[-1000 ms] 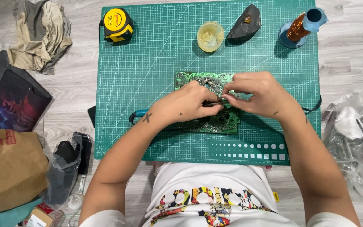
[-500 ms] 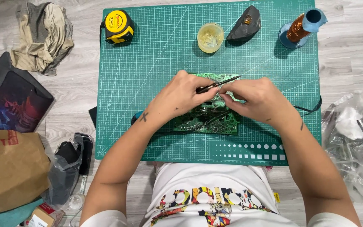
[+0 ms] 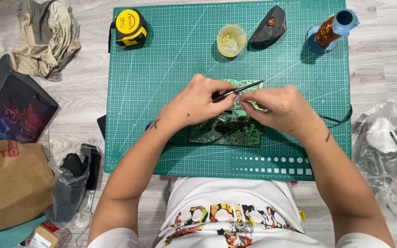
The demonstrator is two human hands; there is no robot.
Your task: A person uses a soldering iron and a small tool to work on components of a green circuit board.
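Grey wood-look flooring carries a green gridded cutting mat (image 3: pixel 161 92), and your work sits near the middle of it, a little toward the near edge: a green printed circuit board (image 3: pixel 228 131) lying flat, partly under both hands. Your left hand (image 3: pixel 198 103) is closed around the dark handle of a slim soldering iron (image 3: pixel 237 90), its metal tip angled out over the board's far edge; your right hand (image 3: pixel 283 108) has its fingertips pinched together beside that tip, though what they pinch is too small to tell. Keep both wrists resting on the mat so the tip stays steady, and mind the black cord (image 3: pixel 338 120) trailing toward the right edge so it does not tug. Along the far edge stand a yellow tape measure (image 3: pixel 131 27), a small yellowish round tub (image 3: pixel 231 40), a dark grey lump (image 3: pixel 268 31) and a spool of copper wire on a blue core (image 3: pixel 331 28), all well apart from the board, so reach carefully.
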